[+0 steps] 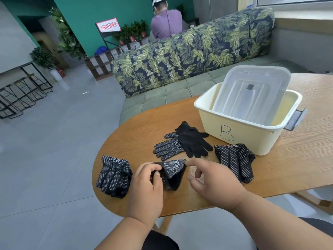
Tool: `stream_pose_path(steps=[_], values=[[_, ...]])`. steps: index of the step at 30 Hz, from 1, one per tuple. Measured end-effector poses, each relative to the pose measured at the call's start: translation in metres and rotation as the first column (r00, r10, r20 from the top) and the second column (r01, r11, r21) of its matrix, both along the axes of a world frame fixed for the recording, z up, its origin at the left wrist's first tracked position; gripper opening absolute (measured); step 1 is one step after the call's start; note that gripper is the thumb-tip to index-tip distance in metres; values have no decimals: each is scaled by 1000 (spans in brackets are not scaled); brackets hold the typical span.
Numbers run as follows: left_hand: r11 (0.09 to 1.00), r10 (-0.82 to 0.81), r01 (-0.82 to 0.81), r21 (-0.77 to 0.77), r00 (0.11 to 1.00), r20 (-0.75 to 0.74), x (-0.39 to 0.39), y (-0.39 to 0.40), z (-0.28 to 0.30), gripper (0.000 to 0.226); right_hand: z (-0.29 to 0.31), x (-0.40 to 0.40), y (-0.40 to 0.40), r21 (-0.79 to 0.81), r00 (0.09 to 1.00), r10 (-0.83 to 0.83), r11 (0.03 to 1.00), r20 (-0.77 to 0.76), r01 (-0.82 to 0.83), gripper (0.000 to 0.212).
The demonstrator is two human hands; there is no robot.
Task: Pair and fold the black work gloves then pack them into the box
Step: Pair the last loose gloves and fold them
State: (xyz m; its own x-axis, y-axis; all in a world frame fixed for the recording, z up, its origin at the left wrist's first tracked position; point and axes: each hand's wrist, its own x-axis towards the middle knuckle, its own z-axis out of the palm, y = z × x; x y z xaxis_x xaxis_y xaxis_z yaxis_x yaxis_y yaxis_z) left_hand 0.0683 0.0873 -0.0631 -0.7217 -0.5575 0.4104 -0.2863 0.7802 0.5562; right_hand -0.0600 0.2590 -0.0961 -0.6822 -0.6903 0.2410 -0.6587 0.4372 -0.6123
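A folded black dotted glove pair lies at the table's near edge. My left hand grips its left end. My right hand hovers just to its right, fingers apart, a fingertip near the fold's top corner. A stacked glove pair lies to the left, another stacked pair to the right. Two loose gloves lie overlapped behind, one dotted and one plain black. The cream box marked "B" stands at the back right, with its clear lid propped inside.
The round wooden table ends just left of the left glove stack. A leaf-print sofa stands behind the table. A person in a purple shirt sits beyond it, back turned. Grey tiled floor lies to the left.
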Motion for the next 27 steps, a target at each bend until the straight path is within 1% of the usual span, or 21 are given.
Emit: stream_pose_path(steps=[4,10,13,15,16,18,19,21,23,24,25,27], values=[[1000,9,-10,-25,998,-63,9,-2,8,30,-1,10,-7,28,998,48,998,41,-50,44],[998,65,-63,16,976,-207,20,-8,25,43,-2,19,-13,121,984,110,984,140,-127,50],[991,128,-107,83,936,-327,24,-12,40,39,-4,17,-14,120,980,95,986,174,-117,45],[992,122,-96,86,913,-388,25,-11,51,46,-6,16,-15,118,975,88,986,205,-114,41],[994,100,-80,68,916,-388,25,-9,55,50,-7,16,-15,121,973,86,986,214,-114,38],[1000,31,-29,11,944,-330,20,-3,54,50,-6,16,-15,113,969,78,988,232,-107,33],[999,-17,8,-35,964,-265,16,1,49,50,-6,15,-15,95,966,68,991,250,-94,31],[987,-129,120,-110,988,-80,6,10,26,54,-3,15,-14,47,951,46,997,305,-63,29],[967,-231,241,-87,967,106,-1,18,-5,54,-2,15,-13,7,928,34,999,371,-39,29],[961,-258,270,-54,951,168,-2,22,-20,52,-1,15,-13,-13,909,27,1000,417,-24,32],[960,-268,279,-26,943,198,-2,25,-33,51,0,16,-12,-38,882,21,999,471,-3,35],[965,-260,262,13,947,191,1,28,-50,53,2,14,-10,-65,822,-2,997,570,47,36]])
